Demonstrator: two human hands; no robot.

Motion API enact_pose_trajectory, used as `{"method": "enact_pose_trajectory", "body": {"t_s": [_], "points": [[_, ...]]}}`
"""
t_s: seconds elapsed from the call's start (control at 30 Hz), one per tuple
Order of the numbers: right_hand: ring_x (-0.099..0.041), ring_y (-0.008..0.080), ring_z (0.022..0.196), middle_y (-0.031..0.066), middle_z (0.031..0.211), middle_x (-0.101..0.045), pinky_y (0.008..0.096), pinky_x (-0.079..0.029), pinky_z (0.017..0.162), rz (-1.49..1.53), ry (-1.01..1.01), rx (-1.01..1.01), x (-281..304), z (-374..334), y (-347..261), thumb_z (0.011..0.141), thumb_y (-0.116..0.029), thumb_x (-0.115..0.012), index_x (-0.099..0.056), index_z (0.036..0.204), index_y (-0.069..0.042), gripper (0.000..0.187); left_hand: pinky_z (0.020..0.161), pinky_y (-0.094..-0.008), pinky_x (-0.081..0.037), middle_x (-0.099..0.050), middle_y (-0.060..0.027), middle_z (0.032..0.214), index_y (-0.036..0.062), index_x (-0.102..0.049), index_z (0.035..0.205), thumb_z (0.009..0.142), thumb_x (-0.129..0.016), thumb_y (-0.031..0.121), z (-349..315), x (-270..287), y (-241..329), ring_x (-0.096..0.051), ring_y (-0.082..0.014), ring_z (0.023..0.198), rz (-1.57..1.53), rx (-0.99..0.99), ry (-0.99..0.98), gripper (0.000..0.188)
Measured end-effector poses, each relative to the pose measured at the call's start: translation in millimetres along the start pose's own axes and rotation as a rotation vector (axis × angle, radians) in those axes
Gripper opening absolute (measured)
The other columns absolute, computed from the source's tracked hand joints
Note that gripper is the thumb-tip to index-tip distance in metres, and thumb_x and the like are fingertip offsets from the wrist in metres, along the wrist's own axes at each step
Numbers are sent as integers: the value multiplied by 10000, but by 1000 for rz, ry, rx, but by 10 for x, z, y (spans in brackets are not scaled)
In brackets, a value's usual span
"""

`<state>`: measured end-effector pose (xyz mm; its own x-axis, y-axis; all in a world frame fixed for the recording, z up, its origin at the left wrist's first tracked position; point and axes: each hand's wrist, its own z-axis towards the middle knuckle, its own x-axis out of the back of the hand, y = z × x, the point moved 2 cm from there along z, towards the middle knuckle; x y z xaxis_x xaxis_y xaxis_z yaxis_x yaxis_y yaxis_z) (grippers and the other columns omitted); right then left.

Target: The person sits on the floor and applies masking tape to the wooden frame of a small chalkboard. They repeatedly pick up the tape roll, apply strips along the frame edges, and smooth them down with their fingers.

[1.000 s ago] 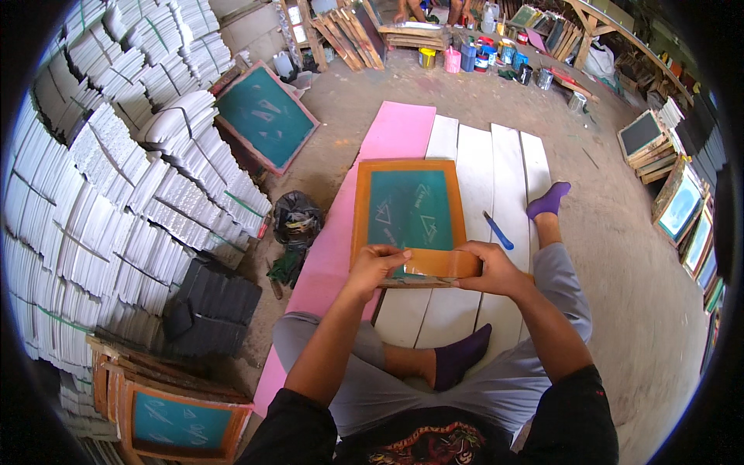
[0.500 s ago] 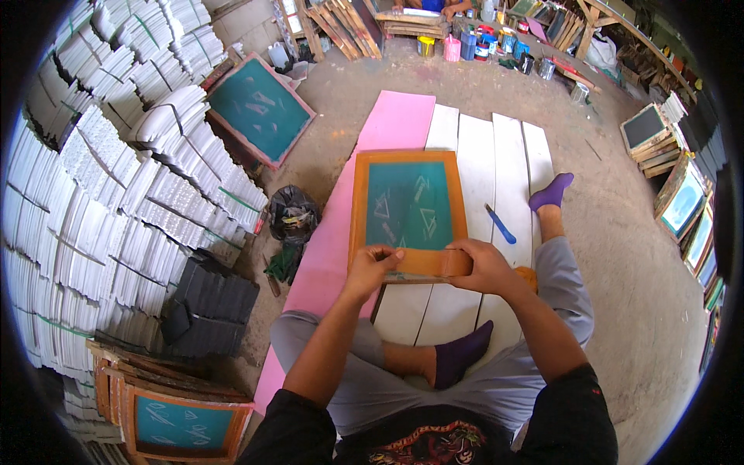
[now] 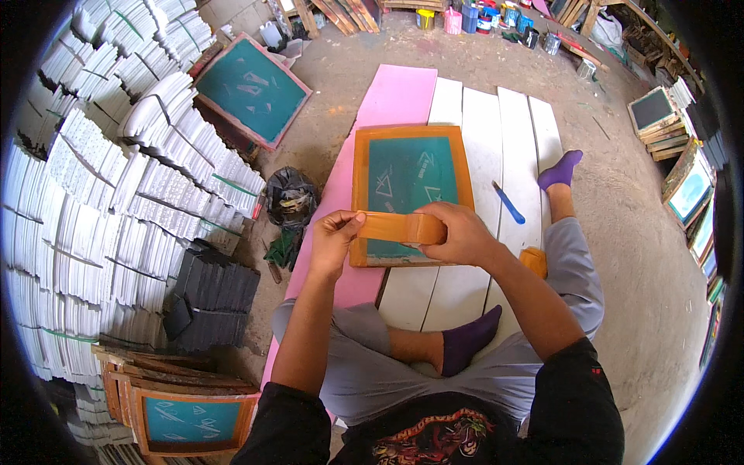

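A screen-printing frame (image 3: 413, 172) with teal mesh and brown tape around its edges lies on white boards before me. Over its near part, my left hand (image 3: 333, 242) pinches the free end of a brown tape strip (image 3: 384, 226) between thumb and fingers. The strip runs taut to a roll of brown packing tape (image 3: 427, 230), which my right hand (image 3: 465, 235) grips. Pale triangular outlines show on the mesh. To the right of the frame rests a blue cutter knife (image 3: 509, 203). Near my right knee sits an orange-brown object (image 3: 533, 262), partly hidden.
Bundled white stacks (image 3: 93, 225) rise on the left beside a black stack (image 3: 213, 298). A black bag (image 3: 291, 198) lies left of the pink board (image 3: 391, 97). Other frames (image 3: 194, 418) lean at lower left. Paint cans (image 3: 484, 23) stand at the back.
My left hand has moved left and the right hand up, drawing a strip of tape out between them, raised over the frame. The whole view has shifted slightly.
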<state>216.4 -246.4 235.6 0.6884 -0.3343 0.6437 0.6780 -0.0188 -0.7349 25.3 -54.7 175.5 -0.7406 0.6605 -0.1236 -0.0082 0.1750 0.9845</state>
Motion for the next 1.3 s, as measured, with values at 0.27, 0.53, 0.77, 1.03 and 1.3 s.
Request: {"method": "enact_pose_trajectory", "body": {"t_s": [0.27, 0.53, 0.77, 1.03, 1.3], "points": [[-703, 344, 939, 151, 1014, -736, 430, -552, 813, -243, -115, -129, 200, -220, 402, 715, -385, -837, -708, 1121, -78, 525, 796, -287, -570, -726, -89, 925, -61, -717, 1021, 958, -722, 123, -54, 407, -72, -687, -157, 817, -94, 55, 155, 194], [-711, 325, 945, 109, 1038, -753, 437, -532, 859, -377, -203, -245, 412, -841, 1109, 646, -540, -871, -712, 1171, -107, 698, 789, -315, -578, -705, -95, 930, -70, -698, 1017, 973, -702, 165, 28, 872, -883, -677, -179, 829, 105, 175, 94, 239], [-724, 306, 902, 96, 1013, -761, 433, -542, 878, -400, -172, -390, 622, -1246, 1453, 629, -513, -897, -741, 1103, -125, 633, 805, -333, -591, -710, -134, 985, -116, -669, 1096, 984, -694, 196, -84, 1129, -1090, -694, -215, 878, 133, 289, 198, 332], [-727, 303, 817, 117, 892, -757, 391, -568, 768, -226, 16, -410, 466, -1355, 1780, 777, -341, -836, -767, 1024, -83, 363, 785, -300, -601, -720, -100, 952, -62, -685, 1039, 952, -751, 203, 13, 990, -1265, -701, -188, 833, 2, 389, 143, 286], [-706, 262, 800, 71, 877, -754, 403, -495, 793, -439, 24, -324, 206, -1362, 1888, 829, -378, -771, -774, 996, -112, 313, 732, -302, -598, -714, -92, 921, -60, -714, 1026, 923, -781, 165, 11, 1059, -1619, -683, -174, 787, 109, 287, 265, 257]]}}
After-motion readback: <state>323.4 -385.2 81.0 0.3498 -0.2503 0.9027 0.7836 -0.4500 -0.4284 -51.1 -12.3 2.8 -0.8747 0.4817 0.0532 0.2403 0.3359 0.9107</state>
